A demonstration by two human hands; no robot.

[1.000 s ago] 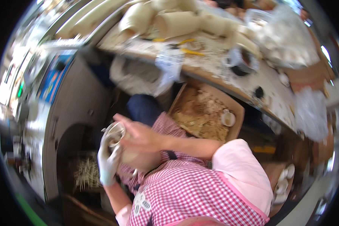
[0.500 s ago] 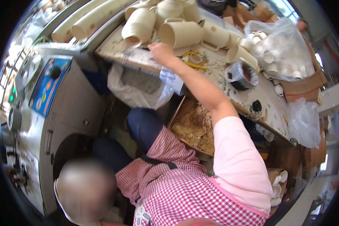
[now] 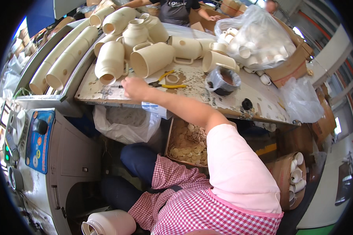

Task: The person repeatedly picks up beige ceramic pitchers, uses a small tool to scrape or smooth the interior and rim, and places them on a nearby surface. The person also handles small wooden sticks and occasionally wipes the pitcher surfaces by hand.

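Note:
My right hand [image 3: 136, 89] reaches across to the front edge of the worktable [image 3: 198, 96], its fingers closed. A thin metallic thing shows beside the fingertips; what the fingers hold is too small to make out. Just beyond lies a cream jug body [image 3: 109, 62] on its side, mouth toward me. Pliers with yellow handles [image 3: 173, 86] lie right of the hand, around a small cream ring [image 3: 171, 78]. Low at the left, near my knees, is another cream jug body [image 3: 113, 222]. My left hand is out of view.
More cream jugs [image 3: 153, 58] crowd the table's back. A black lined cup [image 3: 222, 80] and a bag of white parts [image 3: 259, 43] stand rightward. Below are a plastic bag [image 3: 123, 125] and a box of cream discs [image 3: 188, 145]. A co-worker [image 3: 176, 11] is across the table.
The view has shifted, showing more of the table's far side and the co-worker. My right hand stays closed by the jug's mouth, with the thin metallic thing now showing beside it.

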